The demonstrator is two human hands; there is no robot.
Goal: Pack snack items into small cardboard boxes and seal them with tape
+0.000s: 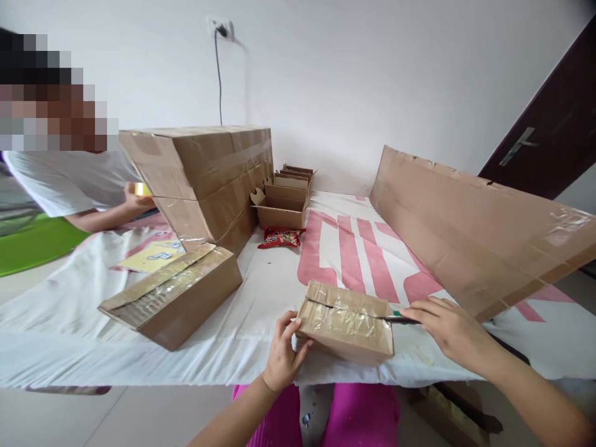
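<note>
A small taped cardboard box (347,320) lies in front of me near the table's front edge, shiny clear tape along its top seam. My left hand (284,347) grips its left end, thumb and fingers on the corner. In my right hand (442,326) is a slim dark utility knife (401,319) with a green part; its tip meets the seam at the box's right end. My fingers partly hide the handle. To the left sits a longer taped cardboard box (177,295). Farther back lies a red snack packet (282,237).
Large stacked cartons (218,180) stand at the left, with several open small boxes (282,208) beside them. A tall cardboard panel (475,230) leans along the right. Behind the cartons, another person's hand (135,198) holds something yellow. Another box (449,413) lies under the table.
</note>
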